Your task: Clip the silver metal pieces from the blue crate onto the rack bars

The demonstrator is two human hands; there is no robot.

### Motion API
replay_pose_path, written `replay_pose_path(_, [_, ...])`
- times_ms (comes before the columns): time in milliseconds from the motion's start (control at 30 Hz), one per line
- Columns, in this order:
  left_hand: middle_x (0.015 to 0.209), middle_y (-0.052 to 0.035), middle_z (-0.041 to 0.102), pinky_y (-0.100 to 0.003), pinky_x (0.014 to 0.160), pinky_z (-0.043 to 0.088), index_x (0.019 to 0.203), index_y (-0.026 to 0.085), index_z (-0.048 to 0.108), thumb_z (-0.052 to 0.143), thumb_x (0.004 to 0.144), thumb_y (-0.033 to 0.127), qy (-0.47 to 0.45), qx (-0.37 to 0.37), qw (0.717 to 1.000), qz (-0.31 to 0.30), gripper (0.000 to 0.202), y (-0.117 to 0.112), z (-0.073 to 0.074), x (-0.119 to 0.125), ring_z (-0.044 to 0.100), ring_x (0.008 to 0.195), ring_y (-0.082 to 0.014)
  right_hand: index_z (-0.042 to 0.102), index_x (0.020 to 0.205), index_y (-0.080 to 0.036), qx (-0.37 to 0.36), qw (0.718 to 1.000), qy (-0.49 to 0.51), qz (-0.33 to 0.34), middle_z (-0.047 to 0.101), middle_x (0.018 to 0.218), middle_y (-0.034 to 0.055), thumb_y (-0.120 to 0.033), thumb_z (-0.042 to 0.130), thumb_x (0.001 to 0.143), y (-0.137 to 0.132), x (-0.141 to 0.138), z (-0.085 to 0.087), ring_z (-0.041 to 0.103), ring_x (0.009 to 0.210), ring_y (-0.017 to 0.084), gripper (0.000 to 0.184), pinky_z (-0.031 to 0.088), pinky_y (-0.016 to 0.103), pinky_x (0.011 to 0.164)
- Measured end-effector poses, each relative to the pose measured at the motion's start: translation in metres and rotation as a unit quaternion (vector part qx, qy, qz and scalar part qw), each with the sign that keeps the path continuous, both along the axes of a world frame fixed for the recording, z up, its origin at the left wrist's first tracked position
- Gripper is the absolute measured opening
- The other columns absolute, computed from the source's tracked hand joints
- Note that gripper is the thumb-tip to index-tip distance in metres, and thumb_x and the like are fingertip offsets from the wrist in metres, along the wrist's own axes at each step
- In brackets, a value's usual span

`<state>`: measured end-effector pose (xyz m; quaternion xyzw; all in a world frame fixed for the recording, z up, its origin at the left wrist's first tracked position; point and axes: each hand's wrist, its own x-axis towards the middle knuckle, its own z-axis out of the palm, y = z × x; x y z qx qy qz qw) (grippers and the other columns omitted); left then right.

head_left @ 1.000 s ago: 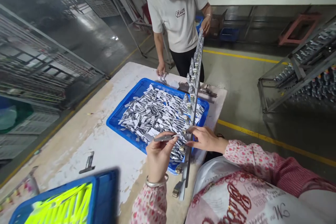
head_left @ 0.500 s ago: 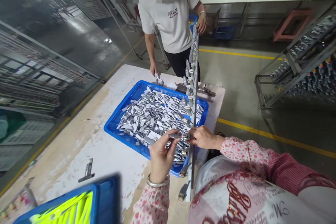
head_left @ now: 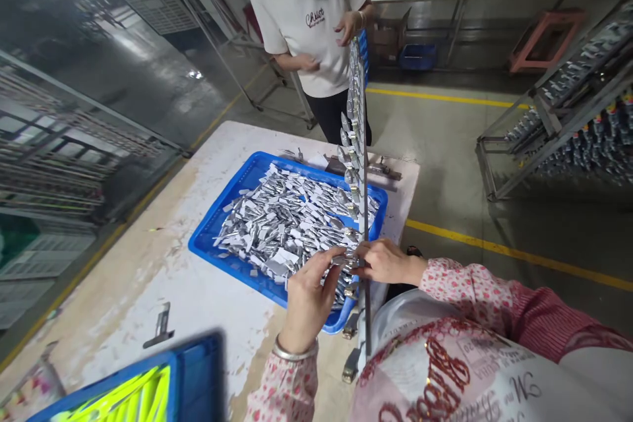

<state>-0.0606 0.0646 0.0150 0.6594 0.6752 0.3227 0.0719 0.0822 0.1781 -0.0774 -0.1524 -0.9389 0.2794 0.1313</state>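
My left hand [head_left: 310,297] pinches a small grey lure-shaped piece [head_left: 338,260] between thumb and fingertips and holds it against a metal clip on the long bar. From the other side my right hand [head_left: 388,261] closes its fingers round that clip, which they partly hide. The metal bar [head_left: 366,198] stretches away from me above the tray. Similar grey pieces [head_left: 352,157] sit in its far clips, while nearer clips [head_left: 351,326] hold nothing. Under the bar, a blue tray [head_left: 225,287] contains a heap of grey pieces with white tabs [head_left: 277,224].
Across the worktable [head_left: 198,316] stands a co-worker [head_left: 316,33], one hand near the bar's far end. A blue bin [head_left: 198,376] with yellow pieces is at the lower left. A small metal tool [head_left: 161,326] lies on the table. Loaded racks [head_left: 558,119] stand at the right.
My left hand has brought the grey piece right up to the clip at my right hand. The co-worker has set down some pieces, raised that hand to the waist and loosened the other from the bar.
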Motion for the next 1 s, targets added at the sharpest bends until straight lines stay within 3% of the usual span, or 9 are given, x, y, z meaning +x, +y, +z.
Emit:
replay_pose_path(100, [0.101,-0.0078,0.071,-0.024,0.077,0.052,0.113,0.018,0.060,0.062,0.085,0.020,-0.006,-0.003,1.000,-0.003,0.029,0.000,0.004,0.001,0.068,0.089,-0.0172,0.062,0.089,-0.014,0.003,1.000,-0.004,-0.007,0.067,0.085,0.0067,-0.059,0.051,0.088,0.001,0.002,0.005,0.063,0.070,0.017,0.046,0.040,0.026,0.061])
replay_pose_path(333, [0.082,-0.0061,0.072,-0.022,0.063,0.051,0.107,0.017,0.065,0.056,0.087,0.018,0.035,0.034,0.999,0.006,0.022,0.004,-0.006,0.014,0.067,0.070,-0.0151,0.062,0.084,-0.014,0.019,1.000,-0.003,-0.002,0.067,0.080,0.0066,-0.052,0.051,0.091,0.001,0.004,0.001,0.063,0.071,0.017,0.040,0.040,0.027,0.062])
replay_pose_path(500, [0.087,-0.0068,0.073,-0.025,0.070,0.053,0.106,0.018,0.066,0.056,0.088,0.022,-0.060,-0.003,0.998,-0.004,0.021,0.004,-0.011,0.000,0.068,0.077,-0.0160,0.063,0.088,-0.014,0.002,1.000,-0.023,0.014,0.069,0.085,0.0069,-0.048,0.056,0.089,0.006,0.007,0.009,0.064,0.073,0.018,0.035,0.042,0.027,0.064])
replay_pose_path(600, [0.106,-0.0101,0.071,-0.031,0.084,0.053,0.121,0.017,0.058,0.044,0.093,0.027,-0.139,-0.078,0.985,0.060,0.032,0.005,-0.047,-0.032,0.067,0.096,-0.0190,0.065,0.090,-0.014,-0.025,0.999,-0.014,0.023,0.070,0.091,0.0068,-0.047,0.057,0.089,0.008,0.008,0.012,0.066,0.081,0.018,0.034,0.046,0.027,0.071])
replay_pose_path(667, [0.112,-0.0109,0.068,-0.032,0.088,0.052,0.124,0.015,0.054,0.044,0.091,0.026,-0.079,-0.166,0.969,0.166,0.036,0.006,-0.085,-0.055,0.066,0.100,-0.0194,0.065,0.092,-0.014,-0.039,0.999,0.001,0.017,0.070,0.095,0.0069,-0.048,0.058,0.088,0.008,0.010,0.010,0.066,0.086,0.019,0.035,0.047,0.027,0.074])
replay_pose_path(767, [0.109,-0.0133,0.068,-0.037,0.093,0.049,0.112,0.013,0.062,0.051,0.082,0.013,-0.026,-0.236,0.949,0.205,0.032,0.006,-0.144,-0.078,0.064,0.101,-0.0236,0.063,0.098,-0.014,-0.056,0.998,0.020,0.004,0.069,0.100,0.0082,-0.048,0.057,0.089,0.006,0.014,0.004,0.067,0.089,0.021,0.036,0.049,0.028,0.076])
replay_pose_path(833, [0.113,-0.0152,0.066,-0.038,0.097,0.045,0.112,0.012,0.063,0.049,0.078,0.005,-0.004,-0.260,0.941,0.215,0.037,0.008,-0.174,-0.083,0.060,0.107,-0.0253,0.061,0.104,-0.014,-0.075,0.997,0.028,-0.001,0.068,0.105,0.0088,-0.048,0.054,0.091,0.004,0.018,0.000,0.066,0.088,0.020,0.037,0.050,0.029,0.077])
replay_pose_path(900, [0.118,-0.0178,0.062,-0.039,0.098,0.042,0.116,0.011,0.060,0.046,0.079,0.004,0.016,-0.278,0.933,0.227,0.041,0.011,-0.194,-0.084,0.057,0.111,-0.0267,0.059,0.109,-0.015,-0.091,0.995,0.027,-0.009,0.066,0.109,0.0093,-0.048,0.051,0.092,0.001,0.022,-0.003,0.066,0.085,0.019,0.038,0.050,0.029,0.078])
replay_pose_path(1000, [0.117,-0.0204,0.060,-0.040,0.094,0.043,0.116,0.009,0.059,0.050,0.081,0.011,0.023,-0.299,0.923,0.241,0.037,0.020,-0.210,-0.085,0.058,0.108,-0.0291,0.056,0.115,-0.015,-0.098,0.995,0.016,-0.026,0.065,0.112,0.0104,-0.048,0.048,0.093,-0.003,0.027,-0.004,0.066,0.082,0.018,0.039,0.051,0.030,0.076])
